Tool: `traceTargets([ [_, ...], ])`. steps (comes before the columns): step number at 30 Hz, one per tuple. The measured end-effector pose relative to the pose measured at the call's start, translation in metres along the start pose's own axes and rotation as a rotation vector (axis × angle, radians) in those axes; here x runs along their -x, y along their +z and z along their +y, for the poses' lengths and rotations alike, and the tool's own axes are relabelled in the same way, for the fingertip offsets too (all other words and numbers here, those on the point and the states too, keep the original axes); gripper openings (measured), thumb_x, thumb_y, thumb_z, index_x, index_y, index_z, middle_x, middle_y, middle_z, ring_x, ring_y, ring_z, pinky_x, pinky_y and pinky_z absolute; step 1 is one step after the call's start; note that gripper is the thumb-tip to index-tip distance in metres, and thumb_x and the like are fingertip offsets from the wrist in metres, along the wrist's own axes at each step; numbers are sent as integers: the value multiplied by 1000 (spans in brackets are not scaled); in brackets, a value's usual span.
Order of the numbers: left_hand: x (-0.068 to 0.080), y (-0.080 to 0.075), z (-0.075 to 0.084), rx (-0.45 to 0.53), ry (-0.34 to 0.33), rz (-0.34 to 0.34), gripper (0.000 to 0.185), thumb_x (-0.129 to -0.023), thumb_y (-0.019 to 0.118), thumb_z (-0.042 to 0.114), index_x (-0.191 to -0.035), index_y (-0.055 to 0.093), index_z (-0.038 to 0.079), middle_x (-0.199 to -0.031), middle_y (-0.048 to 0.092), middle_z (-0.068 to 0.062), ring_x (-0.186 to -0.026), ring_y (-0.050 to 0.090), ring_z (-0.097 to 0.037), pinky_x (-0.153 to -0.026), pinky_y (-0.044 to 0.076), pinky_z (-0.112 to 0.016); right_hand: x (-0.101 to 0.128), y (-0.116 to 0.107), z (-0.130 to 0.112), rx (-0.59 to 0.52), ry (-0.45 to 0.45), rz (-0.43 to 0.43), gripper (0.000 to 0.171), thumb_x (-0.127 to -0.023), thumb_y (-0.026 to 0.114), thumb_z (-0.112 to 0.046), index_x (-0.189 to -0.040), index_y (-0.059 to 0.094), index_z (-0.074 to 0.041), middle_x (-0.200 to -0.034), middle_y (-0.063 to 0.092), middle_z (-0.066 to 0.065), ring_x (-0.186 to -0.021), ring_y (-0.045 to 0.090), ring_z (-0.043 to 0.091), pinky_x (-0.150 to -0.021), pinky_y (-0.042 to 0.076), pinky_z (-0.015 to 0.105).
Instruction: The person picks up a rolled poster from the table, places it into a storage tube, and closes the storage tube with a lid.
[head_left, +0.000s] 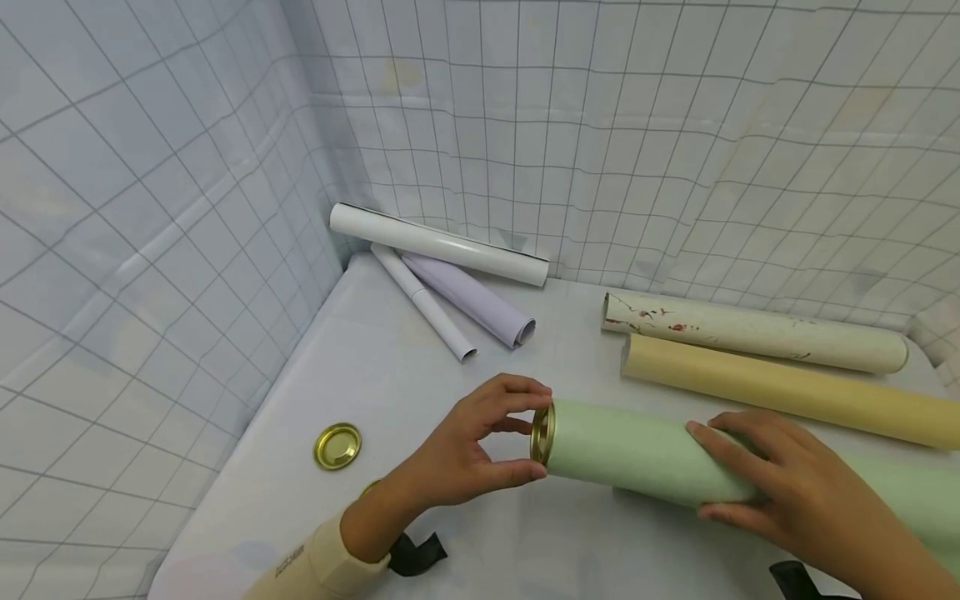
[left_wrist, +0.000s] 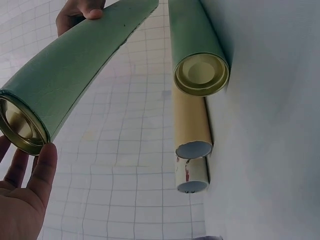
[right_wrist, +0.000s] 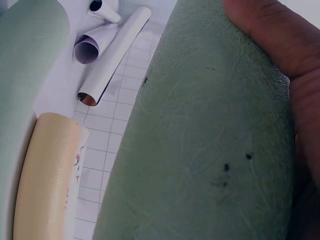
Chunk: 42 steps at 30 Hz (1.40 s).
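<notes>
The pale green tube (head_left: 637, 454) lies slanted across the white table (head_left: 360, 367), and the work in hand looks close to its end at this tip: the gold metal cap (head_left: 542, 433) already sits in the tube's mouth, with the left hand (head_left: 468, 454) curled around its rim, thumb below and fingers above, seemingly seating it. The right hand (head_left: 787, 492) wraps over the tube's middle and steadies it. A second gold lid (head_left: 337, 446) lies loose on the table to the left of the tube, beyond the left hand, so I judge one capping may remain. Behind the tube lie a plain tan tube (head_left: 787, 387) and a cream flowered tube (head_left: 750, 332), and further back, toward the corner, three white and lilac paper rolls (head_left: 457, 283). The left wrist view adds what the head camera misses: another green tube (left_wrist: 192, 45), already capped, lying just beside the held one, and the open ends of the tan and flowered tubes. The right wrist view shows only the green surface with small dark specks.
</notes>
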<state>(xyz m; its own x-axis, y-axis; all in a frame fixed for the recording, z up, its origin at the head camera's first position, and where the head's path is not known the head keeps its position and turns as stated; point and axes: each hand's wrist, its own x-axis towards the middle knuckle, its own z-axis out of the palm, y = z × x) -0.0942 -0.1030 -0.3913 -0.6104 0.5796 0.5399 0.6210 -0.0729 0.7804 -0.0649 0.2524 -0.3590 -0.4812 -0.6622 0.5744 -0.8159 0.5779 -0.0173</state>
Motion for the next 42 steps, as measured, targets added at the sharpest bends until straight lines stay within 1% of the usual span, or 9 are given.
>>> traceTargets([
  [4,2,-1,3,-8,-19,-11,65,-81,80,-3,-139,51,6,-135,47,-13,-121,54,-26,-89,55,-36,-3,-2,-3,6,-14,15,66,-96,47,-64,-124,67,-7,-106,62,11,-94,57,29,-111,24,17],
  [10,4,-2,6,-49,-74,-21,64,-84,80,3,-140,51,10,-137,48,-14,-123,53,-24,-85,57,-36,-5,-4,-6,23,-21,10,66,-97,45,-64,-124,67,-7,-105,62,11,-92,57,29,-111,23,18],
  [17,7,-2,8,-48,-125,-29,61,-85,79,6,-139,52,12,-137,48,-7,-123,53,-23,-87,56,-32,-1,-1,-6,35,-13,-8,67,-97,44,-65,-127,66,-9,-107,62,11,-91,59,29,-111,22,19],
  [21,8,-2,8,-36,-146,-30,61,-86,79,7,-139,52,12,-137,47,-6,-124,53,-23,-86,56,-31,1,0,-7,38,7,-37,67,-96,45,-66,-129,66,-11,-108,62,9,-94,59,30,-113,20,19],
  [27,10,1,8,3,-150,-14,61,-85,79,3,-139,51,11,-137,47,-8,-125,52,-25,-86,56,-35,4,0,-7,42,27,-69,68,-95,45,-66,-131,65,-12,-110,61,8,-97,58,29,-114,18,19],
  [32,10,3,7,38,-158,-2,61,-84,79,1,-138,52,10,-137,47,-9,-126,52,-26,-86,56,-37,4,2,-7,37,5,-36,67,-96,45,-65,-129,66,-11,-108,62,9,-94,59,29,-113,20,20],
  [35,10,4,7,29,-142,-2,61,-84,79,1,-138,51,7,-137,47,-12,-125,53,-27,-86,56,-35,5,4,-7,36,-6,-16,66,-97,44,-64,-128,66,-10,-108,62,10,-93,59,30,-112,21,20],
  [39,9,4,6,19,-120,-4,60,-83,79,-1,-137,51,4,-137,47,-16,-125,52,-30,-86,56,-34,5,5,-7,39,7,-39,67,-97,44,-65,-130,65,-11,-110,62,9,-95,59,29,-108,24,21],
  [42,10,3,4,40,-118,-12,59,-83,79,-1,-135,51,3,-137,46,-16,-126,51,-31,-86,56,-36,5,6,-7,38,9,-46,67,-96,44,-65,-131,65,-12,-110,61,9,-95,59,29,-108,23,21],
])
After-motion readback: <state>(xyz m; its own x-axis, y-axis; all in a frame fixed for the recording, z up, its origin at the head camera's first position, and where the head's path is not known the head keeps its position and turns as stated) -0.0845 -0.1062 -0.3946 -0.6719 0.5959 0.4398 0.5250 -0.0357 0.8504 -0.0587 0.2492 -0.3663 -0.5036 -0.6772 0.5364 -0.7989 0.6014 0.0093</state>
